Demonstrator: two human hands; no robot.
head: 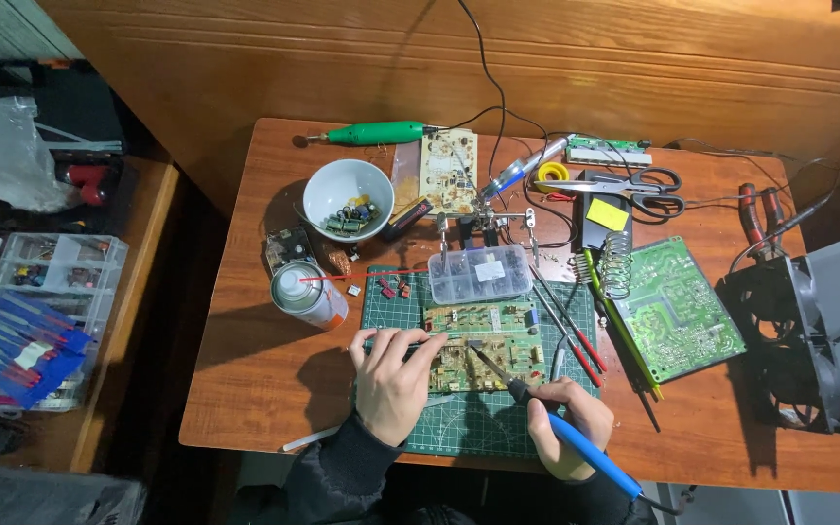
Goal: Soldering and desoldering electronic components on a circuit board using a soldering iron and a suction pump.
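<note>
A green circuit board [486,342] lies on a green cutting mat [478,418] near the table's front edge. My left hand [391,377] rests on the board's left side and pinches a thin dark tool [402,340] that lies across the board's left edge. My right hand [564,420] grips a soldering iron with a blue handle [590,455]; its metal tip [478,355] touches the middle of the board.
A spray can [305,294] with a red straw lies left of the mat. Behind the board are a clear parts box [480,272], a white bowl of components [347,197], a helping-hands stand [483,216], scissors [624,185], a second green board [675,306], screwdrivers [568,326] and a black fan [787,335].
</note>
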